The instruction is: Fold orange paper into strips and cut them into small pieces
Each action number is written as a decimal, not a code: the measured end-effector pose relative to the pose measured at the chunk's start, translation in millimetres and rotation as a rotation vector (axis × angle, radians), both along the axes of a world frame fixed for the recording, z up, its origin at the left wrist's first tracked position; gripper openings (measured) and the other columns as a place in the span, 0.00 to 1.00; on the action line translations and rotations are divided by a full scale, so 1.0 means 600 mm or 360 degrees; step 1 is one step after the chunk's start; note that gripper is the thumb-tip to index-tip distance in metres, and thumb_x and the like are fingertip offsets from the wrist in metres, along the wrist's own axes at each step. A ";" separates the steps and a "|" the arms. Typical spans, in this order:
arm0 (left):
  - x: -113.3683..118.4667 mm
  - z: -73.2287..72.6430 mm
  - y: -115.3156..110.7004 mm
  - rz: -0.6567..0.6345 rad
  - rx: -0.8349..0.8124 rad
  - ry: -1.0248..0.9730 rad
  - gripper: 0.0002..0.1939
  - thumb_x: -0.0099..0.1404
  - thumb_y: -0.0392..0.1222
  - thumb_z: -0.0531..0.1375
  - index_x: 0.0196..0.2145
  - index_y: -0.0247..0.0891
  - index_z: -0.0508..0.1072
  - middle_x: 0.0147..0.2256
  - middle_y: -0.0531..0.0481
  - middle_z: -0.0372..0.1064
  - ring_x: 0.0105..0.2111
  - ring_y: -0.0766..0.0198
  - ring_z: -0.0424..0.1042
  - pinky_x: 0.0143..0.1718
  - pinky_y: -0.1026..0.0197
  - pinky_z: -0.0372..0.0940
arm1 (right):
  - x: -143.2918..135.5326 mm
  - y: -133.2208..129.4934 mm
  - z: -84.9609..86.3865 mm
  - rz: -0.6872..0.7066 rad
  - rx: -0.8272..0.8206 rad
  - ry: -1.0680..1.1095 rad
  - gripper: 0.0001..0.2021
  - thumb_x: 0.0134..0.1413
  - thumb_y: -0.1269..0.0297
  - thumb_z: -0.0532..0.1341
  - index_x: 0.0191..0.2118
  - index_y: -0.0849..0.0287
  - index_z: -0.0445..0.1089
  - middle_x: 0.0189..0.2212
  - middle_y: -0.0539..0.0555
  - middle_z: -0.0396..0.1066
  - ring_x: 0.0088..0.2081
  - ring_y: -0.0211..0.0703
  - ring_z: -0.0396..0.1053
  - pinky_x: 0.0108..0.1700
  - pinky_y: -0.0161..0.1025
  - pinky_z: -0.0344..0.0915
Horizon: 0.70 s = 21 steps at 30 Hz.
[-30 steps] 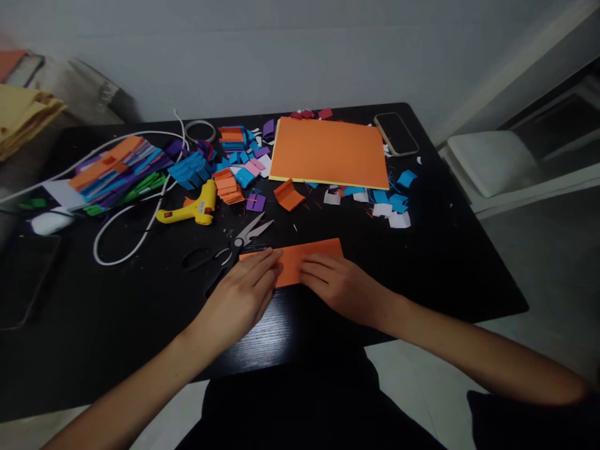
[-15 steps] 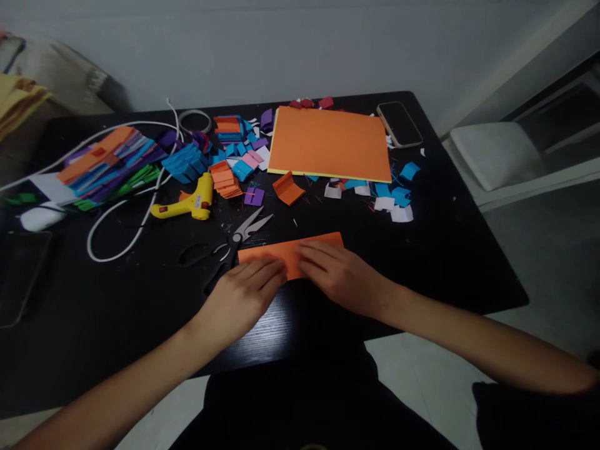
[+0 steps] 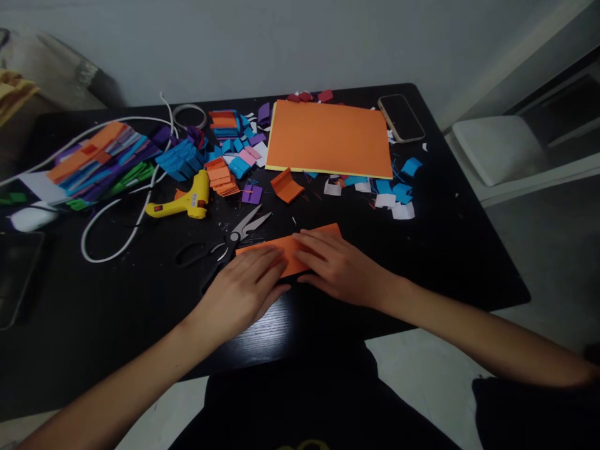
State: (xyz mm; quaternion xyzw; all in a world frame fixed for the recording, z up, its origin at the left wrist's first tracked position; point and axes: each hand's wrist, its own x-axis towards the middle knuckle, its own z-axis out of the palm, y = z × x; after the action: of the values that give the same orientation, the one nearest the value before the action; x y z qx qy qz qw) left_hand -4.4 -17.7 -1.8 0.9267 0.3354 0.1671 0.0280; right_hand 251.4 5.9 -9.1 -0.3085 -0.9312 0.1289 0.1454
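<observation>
An orange paper strip (image 3: 293,265) lies near the front edge of the black table, slightly tilted, its right end farther from me. On its left part rests my left hand (image 3: 248,284), fingers stretched out and thumb apart. My right hand (image 3: 340,265) presses on the right part with its fingers flat and spread. Both hands cover much of the strip. Open-bladed scissors (image 3: 235,236) with black handles lie just left of the strip, one handle partly behind my left hand. Beyond the strip sits a folded orange paper piece (image 3: 287,186).
A yellow glue gun (image 3: 194,197) lies left of centre, near a looped white cable (image 3: 89,231) and bundles of coloured paper strips (image 3: 105,159). Orange sheets (image 3: 328,137) lie at the back beside a phone (image 3: 402,119). Small paper scraps (image 3: 385,200) are scattered around them.
My fingers have spread and the thumbs have come away from the strip's near edge. The strip is tilted a little more, its right end farther away. The camera view has shifted slightly.
</observation>
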 end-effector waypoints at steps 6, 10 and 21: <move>-0.008 -0.006 0.010 0.0140 -0.0106 0.0020 0.24 0.76 0.50 0.59 0.58 0.26 0.73 0.60 0.27 0.73 0.60 0.38 0.74 0.59 0.38 0.74 | 0.008 0.015 -0.010 0.0001 0.0000 0.0022 0.22 0.72 0.57 0.61 0.61 0.70 0.72 0.65 0.73 0.69 0.68 0.66 0.65 0.68 0.65 0.66; -0.012 -0.010 0.014 0.0188 -0.0192 -0.0007 0.26 0.76 0.52 0.59 0.61 0.29 0.72 0.60 0.28 0.72 0.60 0.39 0.74 0.59 0.39 0.74 | 0.010 0.025 -0.011 -0.0002 0.0020 0.0027 0.23 0.72 0.58 0.61 0.62 0.70 0.71 0.64 0.73 0.69 0.68 0.65 0.64 0.69 0.65 0.64; -0.007 -0.005 0.015 0.0106 -0.0135 -0.0098 0.14 0.76 0.42 0.60 0.52 0.32 0.80 0.57 0.31 0.75 0.57 0.40 0.77 0.55 0.39 0.76 | 0.009 0.032 -0.009 0.0060 0.0175 0.0130 0.12 0.72 0.66 0.60 0.51 0.66 0.79 0.58 0.70 0.75 0.62 0.61 0.72 0.62 0.60 0.73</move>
State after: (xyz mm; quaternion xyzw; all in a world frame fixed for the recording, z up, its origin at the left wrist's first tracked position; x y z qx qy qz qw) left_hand -8.8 -8.5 -4.9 0.9074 0.3719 0.1821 0.0720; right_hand 257.1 25.0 -14.5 -0.2770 -0.9358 0.0928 0.1973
